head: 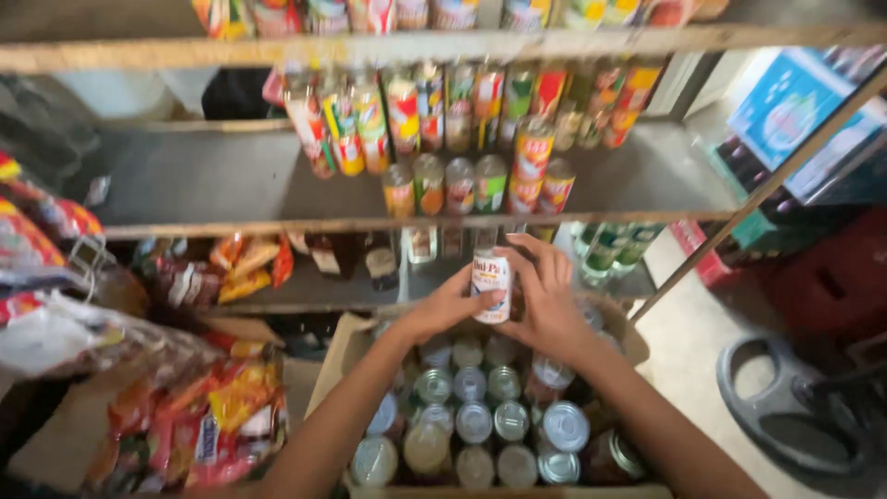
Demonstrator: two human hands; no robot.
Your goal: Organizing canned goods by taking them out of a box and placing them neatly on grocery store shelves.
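My left hand and my right hand both grip one white can with a red label, held upright above an open cardboard box. The box below is packed with several upright cans, their silver lids facing up. Just above my hands is a metal shelf carrying several stacked cans with red, yellow and green labels.
Snack packets in red and orange wrappers lie at the lower left, and more hang at the left edge. Bottles stand on a lower shelf. A black round stand sits on the floor at right, near red crates.
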